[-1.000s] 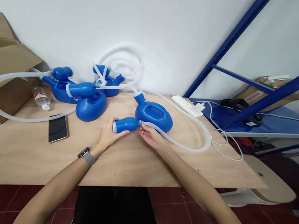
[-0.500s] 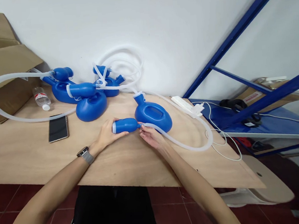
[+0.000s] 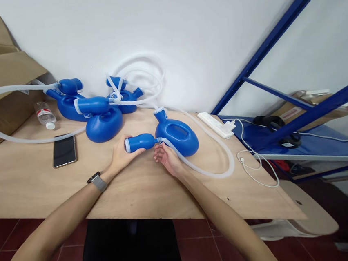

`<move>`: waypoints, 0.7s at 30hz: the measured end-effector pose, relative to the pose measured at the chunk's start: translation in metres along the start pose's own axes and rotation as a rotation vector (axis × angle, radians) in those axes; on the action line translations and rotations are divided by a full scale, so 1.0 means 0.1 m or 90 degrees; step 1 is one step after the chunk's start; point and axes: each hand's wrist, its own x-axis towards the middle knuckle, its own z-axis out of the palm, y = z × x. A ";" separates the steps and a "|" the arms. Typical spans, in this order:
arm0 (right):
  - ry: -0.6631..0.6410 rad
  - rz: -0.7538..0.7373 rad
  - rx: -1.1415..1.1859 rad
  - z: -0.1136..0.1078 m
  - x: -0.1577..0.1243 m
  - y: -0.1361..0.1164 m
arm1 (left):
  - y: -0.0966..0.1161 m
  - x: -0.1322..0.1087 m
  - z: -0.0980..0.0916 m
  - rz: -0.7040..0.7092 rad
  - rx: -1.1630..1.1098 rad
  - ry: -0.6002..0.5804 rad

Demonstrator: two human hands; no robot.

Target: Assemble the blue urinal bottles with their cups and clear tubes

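My left hand is wrapped round a blue plastic urinal funnel with a pale rim, holding it level above the table. From the funnel's narrow end runs a translucent white hose, which loops right and back. At that joint sits a small metal hose clamp. The fingertips of my right hand are closed at the clamp from below, with the other fingers curled. Just behind stands a blue urinal bottle with a handle opening and capped neck.
More blue bottles, funnels and hoses crowd the back left. A phone, a water bottle and a cardboard box are on the left. A power strip with white cables lies right, beside blue shelving.
The funnel and both hands have shifted slightly left. My right hand has turned, its fingers now lower under the joint and the clamp more exposed. The hose loop has drawn in leftward.
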 end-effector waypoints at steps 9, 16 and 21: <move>-0.096 0.184 0.205 0.02 -0.05 -0.15 | -0.02 0.00 0.02 0.030 0.017 -0.016; -0.100 0.195 0.248 -0.02 -0.05 -0.15 | 0.00 0.01 -0.01 0.052 0.037 -0.033; -0.083 0.193 0.193 -0.02 -0.06 -0.17 | -0.03 0.02 -0.04 0.136 0.047 -0.031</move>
